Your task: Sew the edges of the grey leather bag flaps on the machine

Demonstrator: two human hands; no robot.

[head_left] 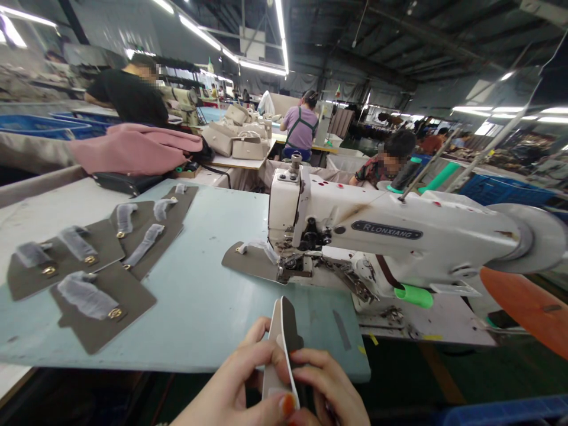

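Low in front of me, a grey-brown leather panel (290, 324) with pale edges stands on edge, held in both hands. My left hand (242, 384) grips it from the left, fingers wrapped over it. My right hand (331, 384) pinches it from the right; its lower part is hidden by my fingers. Beyond the hands is a white sewing machine (346, 222). Another leather panel (254, 263) with a plastic-wrapped strap lies at its needle area.
Several similar leather panels (133, 310) with wrapped straps and gold hardware lie left on the pale blue tabletop (208, 319). Pink material (137, 145) rests behind them. Green thread (415, 296) is under the machine arm. A co-worker (302, 124) sits farther back beside beige bags (248, 139).
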